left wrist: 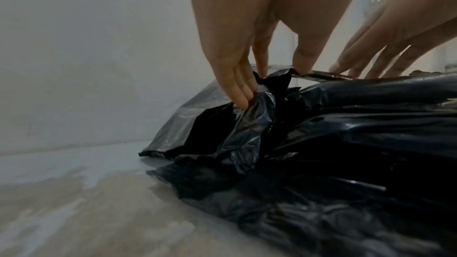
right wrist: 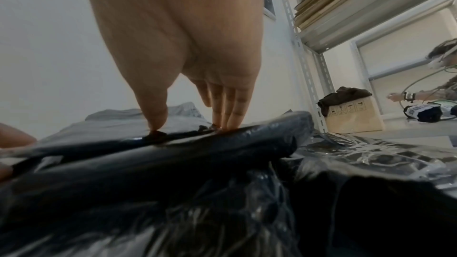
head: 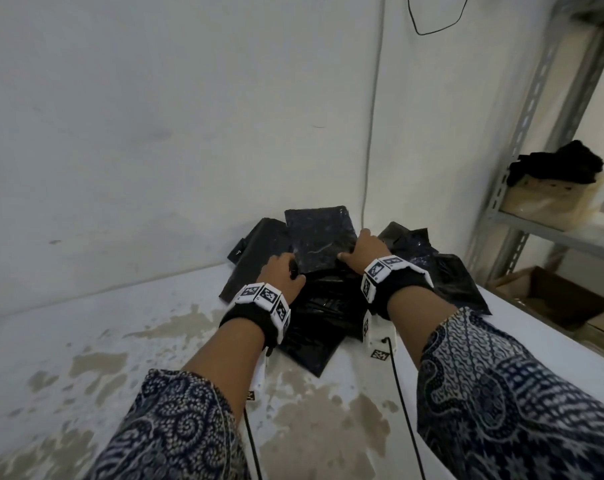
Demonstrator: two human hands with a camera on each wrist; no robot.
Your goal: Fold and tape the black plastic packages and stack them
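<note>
From the head view: left hand (head: 282,268) and right hand (head: 362,249) both down on a flat black package (head: 319,239), one at each near corner, package lying on top of a heap of black packages (head: 323,306) at the far end of a worn white table (head: 86,358), against the wall (head: 155,116); more black plastic spread beyond the right hand, metal shelf (head: 535,116) further right with a cardboard box (head: 549,199) on it. From the left wrist: left fingers (left wrist: 237,85) pointing down and pinching a crumpled black plastic edge (left wrist: 262,97) between fingers and thumb; right hand's fingertips (left wrist: 346,65) just to the right, laid nearly straight on the same top package. From the right wrist: thumb (right wrist: 154,108) and fingertips (right wrist: 227,112) pressing straight down on the package's upper face, nothing wrapped in the hand, fingers extended rather than curled; crinkled glossy plastic (right wrist: 371,155) to the right, shelf upright and box beyond.
</note>
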